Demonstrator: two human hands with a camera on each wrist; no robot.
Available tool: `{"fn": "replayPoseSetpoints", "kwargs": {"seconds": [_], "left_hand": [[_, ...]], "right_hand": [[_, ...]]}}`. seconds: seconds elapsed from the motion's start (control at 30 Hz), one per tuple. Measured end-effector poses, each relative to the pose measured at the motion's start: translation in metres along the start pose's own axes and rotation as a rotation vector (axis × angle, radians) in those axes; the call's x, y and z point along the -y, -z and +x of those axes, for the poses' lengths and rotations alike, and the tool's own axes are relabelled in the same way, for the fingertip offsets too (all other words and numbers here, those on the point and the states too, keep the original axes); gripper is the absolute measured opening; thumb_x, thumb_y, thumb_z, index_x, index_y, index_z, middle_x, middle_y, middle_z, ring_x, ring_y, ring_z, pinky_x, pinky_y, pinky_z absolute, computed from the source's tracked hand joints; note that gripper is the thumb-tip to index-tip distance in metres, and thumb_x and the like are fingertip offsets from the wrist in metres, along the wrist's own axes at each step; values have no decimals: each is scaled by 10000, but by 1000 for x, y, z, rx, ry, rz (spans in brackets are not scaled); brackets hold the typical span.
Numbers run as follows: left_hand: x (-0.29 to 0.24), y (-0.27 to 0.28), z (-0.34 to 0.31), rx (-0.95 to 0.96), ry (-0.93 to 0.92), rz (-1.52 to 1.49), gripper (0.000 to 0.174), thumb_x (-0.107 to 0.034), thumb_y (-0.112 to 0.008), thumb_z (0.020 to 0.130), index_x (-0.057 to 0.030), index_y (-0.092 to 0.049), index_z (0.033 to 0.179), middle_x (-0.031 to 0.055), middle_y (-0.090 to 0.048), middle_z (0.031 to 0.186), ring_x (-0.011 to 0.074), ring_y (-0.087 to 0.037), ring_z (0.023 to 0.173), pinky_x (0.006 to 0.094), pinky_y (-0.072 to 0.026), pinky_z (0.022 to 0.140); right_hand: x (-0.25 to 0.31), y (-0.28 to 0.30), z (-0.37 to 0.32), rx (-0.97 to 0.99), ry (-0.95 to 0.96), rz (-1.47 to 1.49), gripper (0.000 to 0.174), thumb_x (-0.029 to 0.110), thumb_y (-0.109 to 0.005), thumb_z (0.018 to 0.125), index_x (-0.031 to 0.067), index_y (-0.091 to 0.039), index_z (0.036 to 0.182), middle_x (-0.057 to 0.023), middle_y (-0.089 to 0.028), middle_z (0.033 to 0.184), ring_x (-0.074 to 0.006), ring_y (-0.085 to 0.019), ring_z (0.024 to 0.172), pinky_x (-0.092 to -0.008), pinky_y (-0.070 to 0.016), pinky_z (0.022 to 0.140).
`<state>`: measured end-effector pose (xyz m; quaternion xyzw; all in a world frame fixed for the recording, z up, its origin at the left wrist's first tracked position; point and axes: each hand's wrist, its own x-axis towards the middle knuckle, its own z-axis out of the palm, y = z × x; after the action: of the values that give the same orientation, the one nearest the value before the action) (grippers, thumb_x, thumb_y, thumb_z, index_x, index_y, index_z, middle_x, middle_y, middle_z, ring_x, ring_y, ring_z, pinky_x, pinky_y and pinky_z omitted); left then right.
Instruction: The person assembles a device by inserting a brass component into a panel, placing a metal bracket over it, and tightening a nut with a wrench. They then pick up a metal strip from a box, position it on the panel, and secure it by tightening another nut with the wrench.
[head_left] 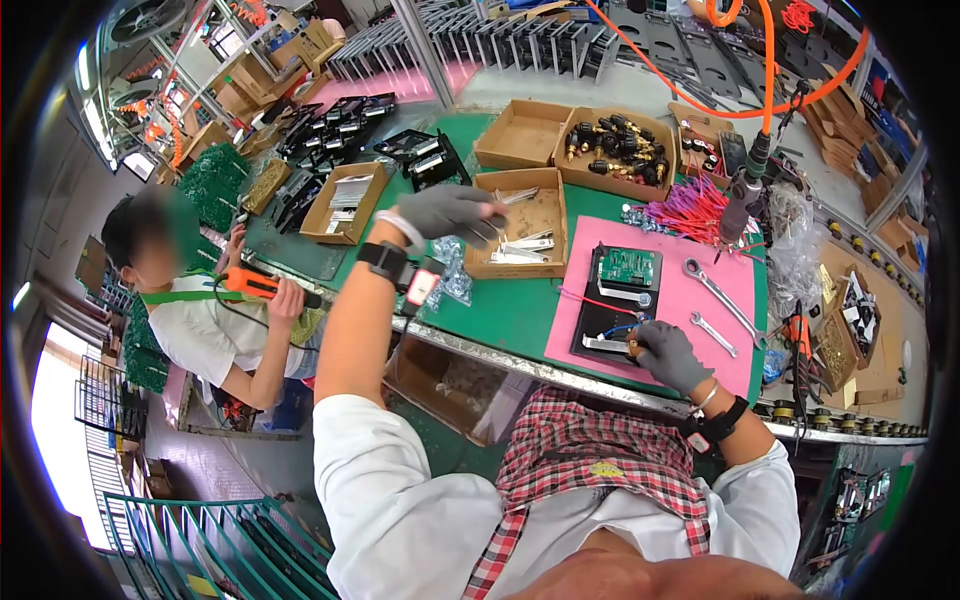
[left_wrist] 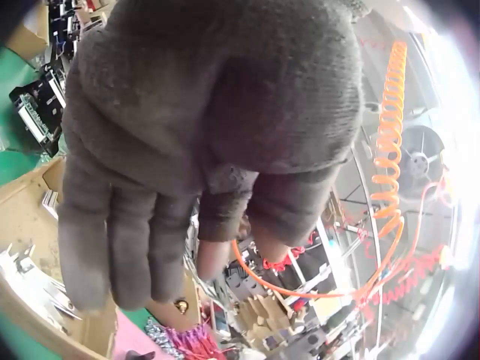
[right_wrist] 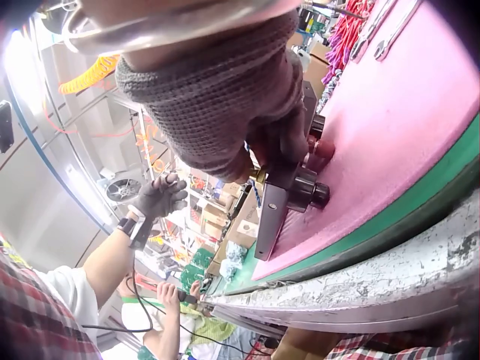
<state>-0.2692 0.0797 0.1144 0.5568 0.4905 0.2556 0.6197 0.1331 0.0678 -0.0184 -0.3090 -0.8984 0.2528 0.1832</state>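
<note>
My left hand [head_left: 445, 212], in a grey glove with bare fingertips, hovers over a cardboard box [head_left: 543, 208] of flat metal strips [head_left: 525, 245]. Its fingers are extended, with nothing held in the left wrist view [left_wrist: 150, 225]. My gloved right hand [head_left: 672, 357] grips the near end of a black panel [head_left: 597, 312] on the pink mat [head_left: 575, 262]. A green circuit board [head_left: 628, 268] and red and blue wires are on that panel. In the right wrist view, a black knob [right_wrist: 306, 191] and a red knob [right_wrist: 322, 148] project from the panel; fingers partly hide it.
A box of black-and-brass parts [head_left: 620, 150] stands behind, with pink-purple wires [head_left: 685, 207] beside it. Two wrenches [head_left: 720, 300] [head_left: 712, 335] lie right of the panel. A power screwdriver [head_left: 742, 200] hangs above. Another person [head_left: 215, 335] at left holds an orange power tool [head_left: 252, 283].
</note>
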Motion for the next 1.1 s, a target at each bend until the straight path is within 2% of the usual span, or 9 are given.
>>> {"fn": "replayPoseSetpoints", "kwargs": {"seconds": [0.2,0.47,0.67,0.77,0.87,0.97,1.0,1.07,1.1], "left_hand": [[11,-6,17,-215,234,390,526,-314,-595,828,13,-466,1219,123,-548,1125,182,-552,974,323,-497,806],[35,14,-1,-375,304,362,502,-247,-592,835,-5,-440,1247,112,-549,1097,189,-568,934,321,-527,751],[40,82,-34,-874,561,617,478,-264,-615,791,-15,-474,1173,140,-578,1034,235,-586,933,352,-509,765],[-12,59,-72,-1184,556,800,478,-301,-590,746,-2,-485,1103,245,-587,1045,363,-569,994,450,-429,865],[-1,83,-84,-1397,478,944,538,-302,-584,726,23,-506,1149,232,-561,1121,350,-559,1029,391,-447,849],[27,82,-66,-1017,300,722,502,-304,-564,760,-16,-511,1168,189,-618,969,295,-622,797,359,-483,707],[34,58,-52,-895,208,625,459,-260,-588,795,4,-499,1160,112,-596,846,145,-567,693,279,-465,593],[59,9,-20,-636,121,448,433,-262,-590,817,-6,-504,1156,87,-588,860,153,-568,720,283,-468,637],[62,-23,-7,-506,106,608,431,-265,-592,821,-12,-506,1159,83,-589,880,161,-569,748,286,-467,670]], "right_hand": [[4,3,2,12,-11,55,145,115,-562,743,34,-559,863,-148,-567,803,-326,-555,749,-417,-445,662],[1,2,1,38,-31,16,152,142,-570,752,31,-554,854,-150,-579,819,-327,-562,762,-415,-448,658],[8,1,1,34,-59,-54,144,150,-566,773,32,-551,855,-152,-584,807,-330,-571,759,-413,-455,654],[1,-6,-1,-7,-45,-52,150,166,-584,760,48,-522,826,-143,-578,787,-331,-568,747,-420,-451,638],[-2,-14,0,-22,-60,-94,171,188,-605,749,63,-504,805,-133,-574,772,-329,-564,731,-420,-445,623],[0,-6,1,7,-148,28,250,256,-664,723,85,-519,833,-127,-572,764,-322,-561,712,-417,-433,613],[-2,-5,0,-20,-101,7,277,262,-680,713,82,-534,864,-124,-574,776,-316,-567,720,-405,-436,616],[6,8,0,5,-82,141,399,250,-691,698,80,-565,1037,-115,-596,835,-302,-584,766,-380,-461,678],[6,11,-1,20,-41,132,398,217,-671,712,87,-570,1073,-115,-604,855,-299,-586,755,-374,-467,685]]}}
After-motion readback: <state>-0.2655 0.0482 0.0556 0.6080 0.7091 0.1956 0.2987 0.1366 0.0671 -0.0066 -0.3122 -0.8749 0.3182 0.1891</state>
